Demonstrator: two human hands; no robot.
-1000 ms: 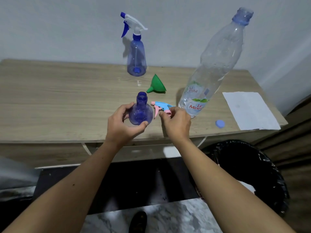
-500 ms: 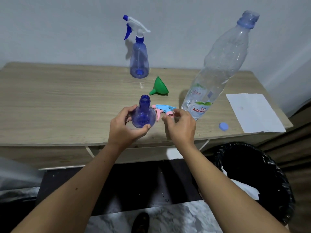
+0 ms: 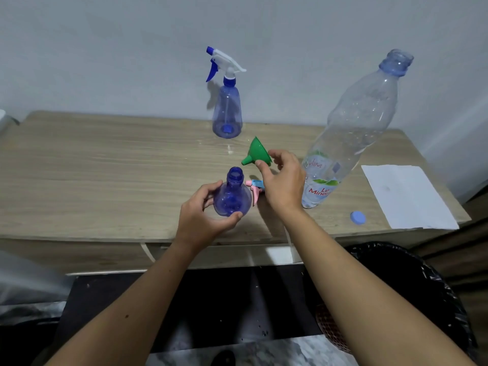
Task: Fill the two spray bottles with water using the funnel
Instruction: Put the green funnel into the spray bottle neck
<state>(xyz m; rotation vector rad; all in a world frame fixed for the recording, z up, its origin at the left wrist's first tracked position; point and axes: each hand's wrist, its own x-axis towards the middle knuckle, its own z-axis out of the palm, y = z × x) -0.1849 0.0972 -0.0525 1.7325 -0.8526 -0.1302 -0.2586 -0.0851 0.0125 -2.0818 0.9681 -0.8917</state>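
Now the long table with pale wood grain (image 3: pixel 105 175) fills most of the view, standing against a plain grey-white wall (image 3: pixel 105 48), and below its front edge on the right side there is a bin lined with a black plastic bag (image 3: pixel 412 281). On the right part of the table stands a tall clear plastic water bottle (image 3: pixel 353 128) with its mouth open and a red and green label, and its small blue round cap (image 3: pixel 358 217) lies near the table edge, beside a white sheet of paper (image 3: pixel 406 196). At the back, close to the wall, stands a blue transparent spray bottle with a white and blue trigger head (image 3: pixel 226 101), upright and closed. Nearer to the person, the left hand (image 3: pixel 203 217) is curled around the round belly of a second blue transparent spray bottle without its head (image 3: pixel 232 196), thumb on the near side and fingers on the far side; this bottle stands on the table with its neck open. Just to the right of it lies a pink and light blue trigger head (image 3: pixel 254 186), partly hidden by the right hand (image 3: pixel 282 180). The right hand is half open, thumb and forefinger apart, at the rim of a small green plastic funnel (image 3: pixel 256 153), which lies on its side between the two spray bottles; whether the fingertips already touch the funnel I cannot tell.
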